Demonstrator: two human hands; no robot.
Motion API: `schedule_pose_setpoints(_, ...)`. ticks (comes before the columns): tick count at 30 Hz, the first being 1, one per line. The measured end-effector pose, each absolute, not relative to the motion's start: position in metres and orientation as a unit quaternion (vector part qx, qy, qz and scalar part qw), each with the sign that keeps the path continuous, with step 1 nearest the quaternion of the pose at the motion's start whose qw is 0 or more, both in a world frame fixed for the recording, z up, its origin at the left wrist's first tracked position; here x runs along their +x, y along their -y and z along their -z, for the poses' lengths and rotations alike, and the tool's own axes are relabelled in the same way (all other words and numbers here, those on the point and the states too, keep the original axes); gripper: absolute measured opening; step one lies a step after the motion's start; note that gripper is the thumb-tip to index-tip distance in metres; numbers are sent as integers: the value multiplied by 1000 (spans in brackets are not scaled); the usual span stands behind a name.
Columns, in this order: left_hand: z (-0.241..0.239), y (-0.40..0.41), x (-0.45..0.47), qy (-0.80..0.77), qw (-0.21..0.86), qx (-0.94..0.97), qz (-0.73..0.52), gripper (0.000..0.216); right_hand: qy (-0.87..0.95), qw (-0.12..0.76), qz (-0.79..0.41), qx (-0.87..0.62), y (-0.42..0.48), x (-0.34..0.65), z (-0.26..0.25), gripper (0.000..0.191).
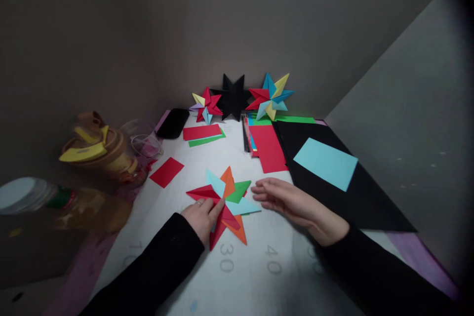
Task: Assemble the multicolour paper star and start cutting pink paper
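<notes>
A folded paper star [240, 206] in red, orange, green and light blue lies on the white mat, its points spread all round. My left hand [203, 218] is on its left side, fingers over the red folds and the index fingertip near the centre; the thumb is hidden. Just right of the star, my right hand [292, 203] hovers sideways with its fingers stretched and slightly bent, nothing in them. Its fingertips come close to the green and light blue points.
Loose red paper [167, 172] lies at left; a red strip [202, 132] tops others behind. A light blue sheet [326, 163] rests on a black folder [355, 197]. Finished stars [234, 98] lean on the wall. A phone [173, 123], cup [107, 153] and bottle [85, 205] stand left.
</notes>
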State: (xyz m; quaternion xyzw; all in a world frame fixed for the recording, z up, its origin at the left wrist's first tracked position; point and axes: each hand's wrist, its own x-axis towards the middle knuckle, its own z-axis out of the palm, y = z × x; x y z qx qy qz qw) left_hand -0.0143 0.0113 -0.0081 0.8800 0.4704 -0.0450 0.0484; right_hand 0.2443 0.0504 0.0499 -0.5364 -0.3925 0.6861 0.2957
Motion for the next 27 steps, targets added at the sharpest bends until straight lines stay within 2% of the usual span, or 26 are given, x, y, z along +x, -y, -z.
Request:
schedule_pose_setpoints(4, 16, -13, -16, -462, 54, 885, 26, 66, 225, 268, -793, -498, -54, 244, -54, 22)
schedule_pose_setpoints(13, 19, -14, -23, -437, 59, 896, -58, 57, 127, 200, -850, -471, -63, 236, -52, 37)
schedule_pose_setpoints(17, 15, -15, -23, -435, 57, 897, -60, 56, 173, 188, -848, -464, -61, 231, -49, 37)
schedule_pose_setpoints(21, 15, -15, -23, -438, 60, 894, -72, 54, 272, 159, -809, -496, -61, 222, -46, 24)
schedule_pose_setpoints(24, 16, -15, -24, -440, 63, 893, -65, 56, 380, 122, -745, -535, -62, 215, -45, 30)
schedule_pose_setpoints(27, 18, -15, -24, -445, 75, 891, -56, 59, 435, 128, -701, -551, -60, 212, -47, 37)
